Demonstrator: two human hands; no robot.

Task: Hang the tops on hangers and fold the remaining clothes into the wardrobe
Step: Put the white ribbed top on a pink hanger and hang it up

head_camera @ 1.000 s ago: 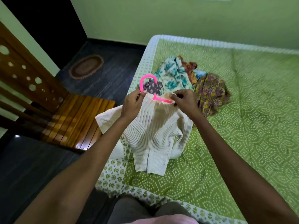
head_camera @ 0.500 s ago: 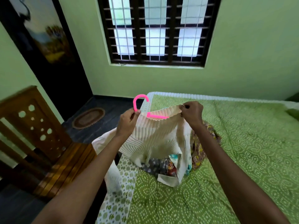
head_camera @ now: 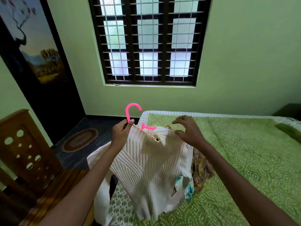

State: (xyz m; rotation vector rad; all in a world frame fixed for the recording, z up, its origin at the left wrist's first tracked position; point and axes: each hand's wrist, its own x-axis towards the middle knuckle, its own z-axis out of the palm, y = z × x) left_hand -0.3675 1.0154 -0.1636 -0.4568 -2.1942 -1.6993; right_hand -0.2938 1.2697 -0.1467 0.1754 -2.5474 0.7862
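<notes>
Nearest to the camera, the two forearms reach forward over the bed, and the white top hangs down between them, lifted off the cover. Its ribbed body falls toward the bed edge, and the lower part covers some of the patterned clothes that lie on the bed behind it.

The left hand pinches the pink hanger at the stem just under the hook, together with the left shoulder of the top. The hook stands upright above this hand. The bar of the hanger runs from the left hand to the right, inside the neckline, so the long axis lies across the body.

The right hand is at the other end of the bar, at the right shoulder of the top. Its fingers are spread and loosely curled; they seem only to touch the cloth, and I cannot tell if they pinch anything. The right shoulder looks bunched, so I judge that this hand, the nearer one, should pull it over the bar end.

Farther away are the rug, the green wall and the window.
</notes>
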